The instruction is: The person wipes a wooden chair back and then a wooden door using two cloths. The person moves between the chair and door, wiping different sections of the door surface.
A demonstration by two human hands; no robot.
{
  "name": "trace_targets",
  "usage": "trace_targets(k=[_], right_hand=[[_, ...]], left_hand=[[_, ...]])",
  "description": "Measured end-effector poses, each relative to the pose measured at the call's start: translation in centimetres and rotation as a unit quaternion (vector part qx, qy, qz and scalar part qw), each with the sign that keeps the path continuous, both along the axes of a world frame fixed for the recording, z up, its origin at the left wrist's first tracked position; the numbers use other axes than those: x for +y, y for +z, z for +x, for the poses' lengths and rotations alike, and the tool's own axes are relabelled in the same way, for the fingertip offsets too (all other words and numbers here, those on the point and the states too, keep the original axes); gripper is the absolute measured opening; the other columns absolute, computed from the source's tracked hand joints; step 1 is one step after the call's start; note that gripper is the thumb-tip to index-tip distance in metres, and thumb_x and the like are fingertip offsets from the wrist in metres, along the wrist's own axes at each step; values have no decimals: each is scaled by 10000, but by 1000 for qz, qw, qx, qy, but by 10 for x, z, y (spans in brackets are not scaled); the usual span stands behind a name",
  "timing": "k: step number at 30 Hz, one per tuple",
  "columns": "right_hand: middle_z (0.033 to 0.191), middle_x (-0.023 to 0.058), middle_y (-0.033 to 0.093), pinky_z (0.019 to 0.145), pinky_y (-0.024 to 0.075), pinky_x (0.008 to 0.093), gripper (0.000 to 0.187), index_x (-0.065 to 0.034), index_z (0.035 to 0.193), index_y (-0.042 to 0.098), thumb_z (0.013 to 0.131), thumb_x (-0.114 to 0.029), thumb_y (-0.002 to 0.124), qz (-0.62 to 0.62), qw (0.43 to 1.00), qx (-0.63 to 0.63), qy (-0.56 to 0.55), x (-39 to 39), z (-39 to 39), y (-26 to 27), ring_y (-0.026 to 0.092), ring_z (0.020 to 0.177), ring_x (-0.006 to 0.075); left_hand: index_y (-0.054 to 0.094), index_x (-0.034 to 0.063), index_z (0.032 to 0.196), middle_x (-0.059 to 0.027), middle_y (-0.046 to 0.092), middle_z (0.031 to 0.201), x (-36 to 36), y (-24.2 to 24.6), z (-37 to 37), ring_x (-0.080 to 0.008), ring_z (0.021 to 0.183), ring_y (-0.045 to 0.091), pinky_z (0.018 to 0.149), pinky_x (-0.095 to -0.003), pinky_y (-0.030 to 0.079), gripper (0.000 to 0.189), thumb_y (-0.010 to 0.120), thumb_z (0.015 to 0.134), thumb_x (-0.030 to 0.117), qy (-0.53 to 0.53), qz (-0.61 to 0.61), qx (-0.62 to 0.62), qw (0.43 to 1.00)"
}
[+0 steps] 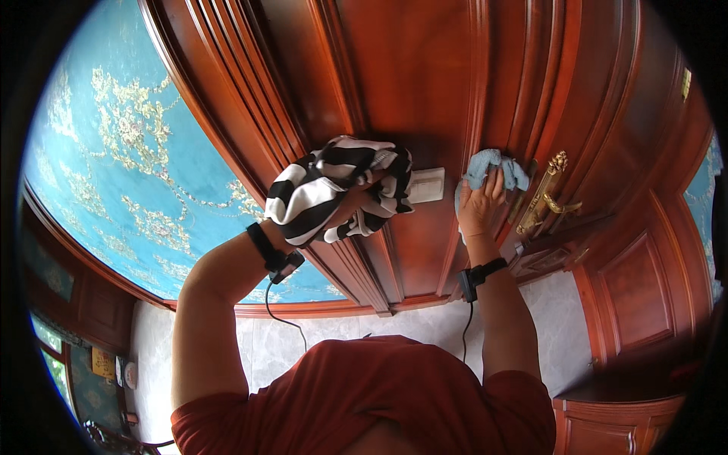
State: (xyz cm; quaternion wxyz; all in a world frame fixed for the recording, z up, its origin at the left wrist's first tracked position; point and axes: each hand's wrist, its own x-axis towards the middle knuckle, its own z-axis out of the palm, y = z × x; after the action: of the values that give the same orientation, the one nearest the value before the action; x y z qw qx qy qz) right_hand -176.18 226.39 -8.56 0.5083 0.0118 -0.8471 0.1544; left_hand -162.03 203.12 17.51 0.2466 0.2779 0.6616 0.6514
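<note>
A black-and-white striped cloth (310, 196) is bunched around my left hand (354, 206), which holds it in front of the reddish wood panelling; the folds hide most of the fingers. Just right of that bundle is a white wall switch plate (427, 185), its left edge covered by the striped fabric. My right hand (480, 202) presses a light blue towelling cloth (486, 164) against the wooden door frame moulding. Fingers lie over the cloth, which sticks out above and beside them. To the right of this hand is an ornate brass door handle (549, 199).
Blue floral wallpaper (136, 142) covers the wall at left. Grey marble-look tiles (335, 327) form the floor. A wooden cabinet (620, 421) stands at lower right, below a panelled wooden surface (640, 287). Black bands with cables (467, 335) are on both wrists.
</note>
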Motion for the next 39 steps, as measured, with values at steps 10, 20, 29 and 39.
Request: trace_targets(k=[10,20,29,39], right_hand=[[1288,147,535,993,340,471,308,-42,1176,614,879,-122,602,-105,951,207,203,23,-12,144,440,1137,384],[1250,179,444,951,327,460,434,-72,1271,586,838,-52,592,-47,988,127,78,-1,-3,-24,417,1089,347],[1300,292,398,1006,358,458,604,40,1387,316,834,10,556,-246,962,-60,106,-37,32,-148,439,1157,437],[1176,104,575,848,512,418,342,-40,1217,540,907,-184,544,-805,439,-365,160,-99,38,-244,581,1037,257]], left_hand=[[719,88,848,-161,564,1286,-77,23,-68,-352,1155,537,922,-431,456,196,632,691,10,395,-350,786,323],[673,66,877,-168,539,1317,-85,-132,-64,-339,855,679,657,-367,549,167,528,878,150,294,-353,662,592],[490,34,1308,-152,554,1263,-63,-285,-58,-220,1145,523,985,-337,414,378,473,931,30,245,-117,185,945],[519,21,1251,-117,610,1134,-77,-415,-13,-216,1024,537,934,-316,431,378,543,880,87,327,-207,59,920]])
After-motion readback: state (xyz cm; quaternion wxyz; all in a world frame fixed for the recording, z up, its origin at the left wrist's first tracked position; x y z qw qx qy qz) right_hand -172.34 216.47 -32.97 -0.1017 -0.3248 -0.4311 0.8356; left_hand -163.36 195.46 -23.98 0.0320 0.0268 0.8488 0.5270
